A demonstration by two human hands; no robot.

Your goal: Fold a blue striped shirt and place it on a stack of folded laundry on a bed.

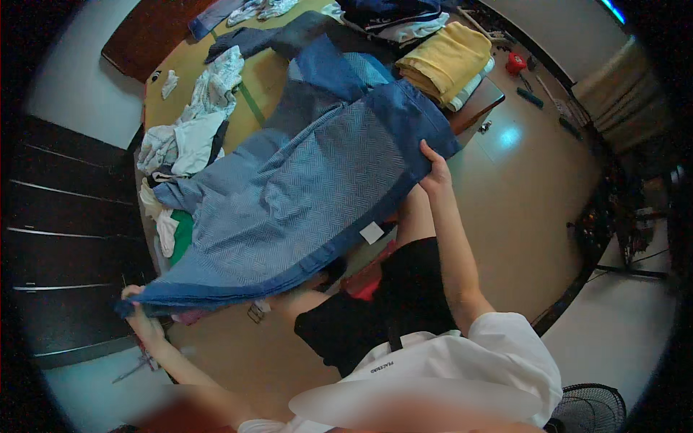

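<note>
A large blue fabric with a woven zigzag pattern (325, 189) and a darker blue border is stretched in front of me, its far part lying over the bed. At the lower left, my left hand (139, 303) grips one corner of it. My right hand (436, 172) pinches the border on the right, thumb on top. A small white tag (372, 233) hangs from the near edge. Left of the fabric lie a patterned white garment (216, 86) and a plain white cloth (199, 142). What lies beneath the fabric is hidden.
A folded yellow cloth (449, 59) rests on a pile at the wooden bed corner (479, 105). Dark clothes (395, 13) are stacked beyond. A dark drawer unit (70, 233) stands left. Brushes (529, 98) and a red object (515, 63) are on the floor; a fan (590, 408) is lower right.
</note>
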